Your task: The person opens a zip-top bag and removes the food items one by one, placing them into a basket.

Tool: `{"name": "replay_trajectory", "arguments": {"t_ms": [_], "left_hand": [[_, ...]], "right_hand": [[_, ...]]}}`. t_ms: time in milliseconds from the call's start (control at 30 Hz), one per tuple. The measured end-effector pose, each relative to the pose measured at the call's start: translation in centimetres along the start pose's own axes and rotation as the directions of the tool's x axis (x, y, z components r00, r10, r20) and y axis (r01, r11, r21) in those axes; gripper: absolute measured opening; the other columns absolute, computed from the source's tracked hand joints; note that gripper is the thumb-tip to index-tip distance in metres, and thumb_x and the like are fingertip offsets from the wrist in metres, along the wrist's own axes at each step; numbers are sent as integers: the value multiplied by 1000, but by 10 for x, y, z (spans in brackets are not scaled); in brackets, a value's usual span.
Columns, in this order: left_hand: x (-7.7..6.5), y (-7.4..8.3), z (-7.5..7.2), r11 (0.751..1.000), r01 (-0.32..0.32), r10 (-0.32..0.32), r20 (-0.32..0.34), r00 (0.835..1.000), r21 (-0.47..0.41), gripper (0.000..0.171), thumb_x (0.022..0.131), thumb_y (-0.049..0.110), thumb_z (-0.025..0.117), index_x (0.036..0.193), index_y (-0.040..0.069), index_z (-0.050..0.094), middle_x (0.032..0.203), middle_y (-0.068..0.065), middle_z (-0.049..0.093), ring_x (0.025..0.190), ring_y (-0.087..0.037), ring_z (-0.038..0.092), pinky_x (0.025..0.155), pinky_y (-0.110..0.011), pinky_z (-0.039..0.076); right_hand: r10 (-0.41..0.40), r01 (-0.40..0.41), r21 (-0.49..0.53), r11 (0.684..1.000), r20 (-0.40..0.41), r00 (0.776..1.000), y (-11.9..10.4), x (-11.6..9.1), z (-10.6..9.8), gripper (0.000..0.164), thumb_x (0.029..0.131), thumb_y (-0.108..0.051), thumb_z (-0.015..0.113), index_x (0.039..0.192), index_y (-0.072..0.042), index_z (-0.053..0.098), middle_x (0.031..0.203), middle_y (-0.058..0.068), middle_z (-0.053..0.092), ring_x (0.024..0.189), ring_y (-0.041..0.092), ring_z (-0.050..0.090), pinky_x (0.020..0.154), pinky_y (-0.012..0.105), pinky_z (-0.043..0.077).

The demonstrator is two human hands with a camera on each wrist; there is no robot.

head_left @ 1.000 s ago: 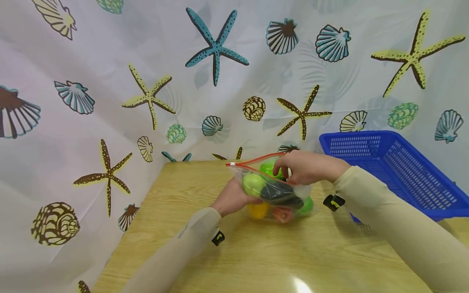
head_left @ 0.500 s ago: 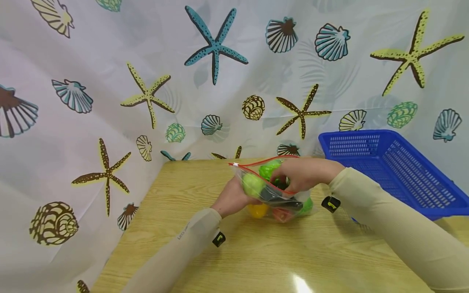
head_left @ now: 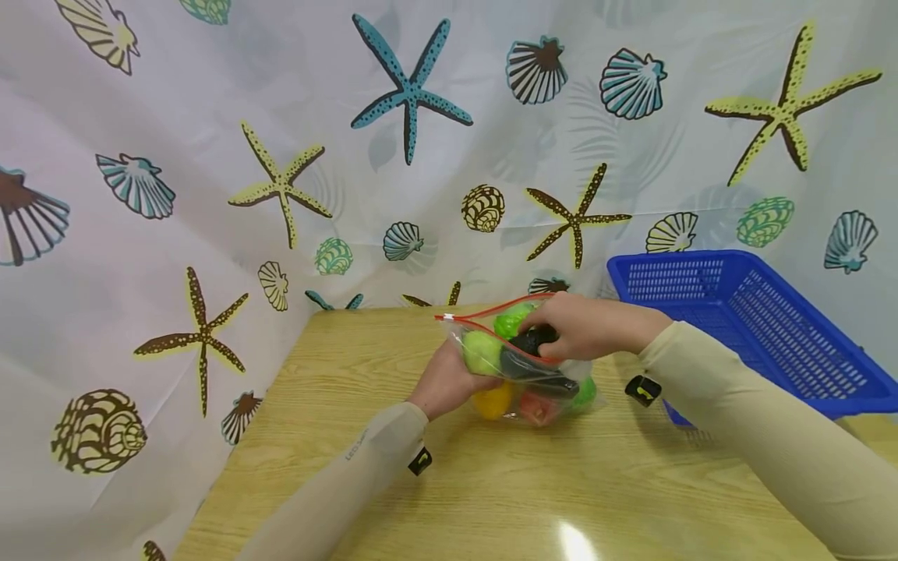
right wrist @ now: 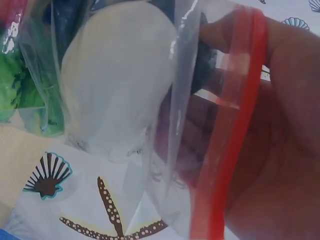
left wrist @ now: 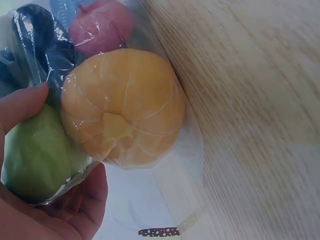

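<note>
My left hand (head_left: 449,382) grips the near-left side of a clear plastic bag (head_left: 501,340), thumb on one side and fingers curled beneath, with a pale green fruit (left wrist: 40,150) caught in the grasp through the film. My right hand (head_left: 588,326) reaches over the bag's gaping mouth, its fingers bent in and holding a dark, rounded item (head_left: 535,340) at the opening; how far that item sits down inside I can't tell. The bag is upright but slightly tilted in front of me, above the middle of the wooden table (head_left: 561,483), and I can't make out whether its bottom touches the wood. Its red zip edge (right wrist: 245,105) is parted, with the white slider (head_left: 448,316) at the left end. Inside, below the green fruit, is an orange pumpkin (left wrist: 125,100), with a red item (left wrist: 102,27) beside it. A long dark item (head_left: 554,379) lies across above these two, and a bright green one (head_left: 514,320) sits behind, near the mouth. My right wrist view also shows a pale, rounded shape (right wrist: 117,75) behind the plastic. To the right, well apart from the bag, is a blue basket (head_left: 673,255), partly behind my beige right sleeve (head_left: 751,413). A cloth (head_left: 435,257) printed with starfish and shells hangs behind the table.
</note>
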State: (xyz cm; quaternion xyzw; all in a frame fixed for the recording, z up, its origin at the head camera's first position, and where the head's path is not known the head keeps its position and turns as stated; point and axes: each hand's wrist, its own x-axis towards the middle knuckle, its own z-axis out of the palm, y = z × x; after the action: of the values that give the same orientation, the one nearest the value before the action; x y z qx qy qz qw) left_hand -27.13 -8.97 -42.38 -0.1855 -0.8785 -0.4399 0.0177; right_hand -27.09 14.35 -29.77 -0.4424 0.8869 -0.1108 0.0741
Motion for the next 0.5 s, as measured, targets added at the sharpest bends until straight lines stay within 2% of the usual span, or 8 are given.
{"name": "replay_trajectory", "arguments": {"t_ms": [233,367,500], "left_hand": [[3,0,1,1000,1,0,-9,1000,29,70,65,27,87,123,18,48,105,6,58,91,-9,53,85,-36,49],[3,1,1,999,8,-8,-9,1000,47,73,65,27,87,124,18,47,105,5,58,91,-10,53,86,-37,48],[2,2,2,998,37,-37,0,999,48,71,66,28,87,122,17,46,104,6,57,90,-11,53,85,-36,49]], "right_hand": [[68,-66,36,997,-69,995,5,-9,-11,41,85,-14,60,126,-8,60,110,5,63,80,13,54,65,30,49],[104,-96,64,993,-135,985,8,-20,-20,43,86,-15,60,130,-11,58,111,8,63,78,15,55,62,32,49],[119,-106,73,992,-213,970,14,-35,-33,42,89,-15,61,131,-14,57,119,9,61,82,16,57,65,37,52]]}}
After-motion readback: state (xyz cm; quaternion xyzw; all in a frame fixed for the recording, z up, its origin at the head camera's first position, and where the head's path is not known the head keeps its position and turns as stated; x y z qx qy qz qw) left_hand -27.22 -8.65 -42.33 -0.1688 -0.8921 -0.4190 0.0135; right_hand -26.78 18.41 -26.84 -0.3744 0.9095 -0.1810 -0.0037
